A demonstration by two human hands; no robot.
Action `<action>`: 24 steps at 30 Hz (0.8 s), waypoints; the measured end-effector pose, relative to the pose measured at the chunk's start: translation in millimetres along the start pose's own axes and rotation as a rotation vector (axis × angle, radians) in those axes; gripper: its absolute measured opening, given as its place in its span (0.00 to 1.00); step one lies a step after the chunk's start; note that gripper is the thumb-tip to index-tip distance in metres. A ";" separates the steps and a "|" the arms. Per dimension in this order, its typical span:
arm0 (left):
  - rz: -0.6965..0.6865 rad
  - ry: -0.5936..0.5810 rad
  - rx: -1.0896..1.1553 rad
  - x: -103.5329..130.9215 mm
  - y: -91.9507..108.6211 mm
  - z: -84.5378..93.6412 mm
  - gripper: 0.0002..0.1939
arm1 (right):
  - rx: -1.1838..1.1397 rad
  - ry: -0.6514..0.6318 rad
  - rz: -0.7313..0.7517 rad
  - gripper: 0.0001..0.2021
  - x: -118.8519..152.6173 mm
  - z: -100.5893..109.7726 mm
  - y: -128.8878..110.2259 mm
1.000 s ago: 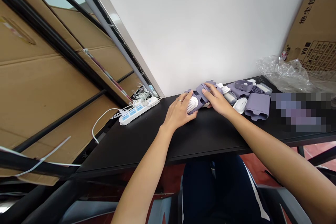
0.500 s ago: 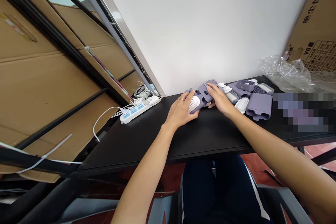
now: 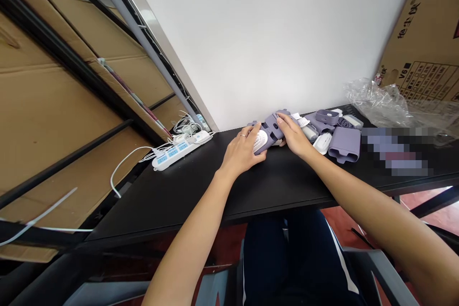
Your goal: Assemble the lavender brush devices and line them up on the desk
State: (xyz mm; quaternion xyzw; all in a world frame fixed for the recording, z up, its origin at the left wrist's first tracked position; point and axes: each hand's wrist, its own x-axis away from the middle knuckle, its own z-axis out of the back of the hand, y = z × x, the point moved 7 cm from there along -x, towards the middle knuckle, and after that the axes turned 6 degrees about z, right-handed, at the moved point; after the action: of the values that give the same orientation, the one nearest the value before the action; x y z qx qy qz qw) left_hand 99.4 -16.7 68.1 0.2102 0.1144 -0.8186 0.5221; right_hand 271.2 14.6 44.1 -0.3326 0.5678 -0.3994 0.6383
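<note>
My left hand [image 3: 237, 151], a ring on one finger, is curled over a purple plastic casing with a white coiled cable or ribbed oval piece [image 3: 260, 141] in it; which of the two I cannot tell. Against its right side lies a second purple plastic casing [image 3: 272, 123] with dark openings. My right hand [image 3: 294, 136] grips that one from the right, thumb side low and fingers on top. Whether the two casings are joined is unclear. Just right of this hand are a white bristled piece [image 3: 301, 120] and a grey rounded piece [image 3: 310, 132].
On the black table [image 3: 201, 191], a purple sleeve-like case [image 3: 344, 144], a white coiled cable [image 3: 322, 143] and a purple box [image 3: 327, 116] are piled at right. Clear plastic wrap [image 3: 380, 105] and a cardboard box [image 3: 423, 57] stand beyond. A white power strip [image 3: 179, 153] lies left.
The whole scene has shifted slightly left as the camera turned right. Both hands keep their hold on the purple casings, with little visible movement.
</note>
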 end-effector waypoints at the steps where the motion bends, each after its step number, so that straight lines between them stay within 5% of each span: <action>1: -0.005 0.002 -0.008 -0.1 0.4 -0.2 0.44 | 0.016 -0.006 0.006 0.31 0.0 -0.3 0.2; 24: 0.002 0.041 0.018 0.0 2.4 -6.1 0.50 | 0.076 -0.058 -0.053 0.33 8.1 -11.1 -5.0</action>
State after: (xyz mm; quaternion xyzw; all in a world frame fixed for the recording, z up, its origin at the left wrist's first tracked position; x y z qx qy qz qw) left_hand 102.9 -15.2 62.8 0.2318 0.1177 -0.8145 0.5187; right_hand 259.8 5.4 43.3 -0.3344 0.5247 -0.4275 0.6558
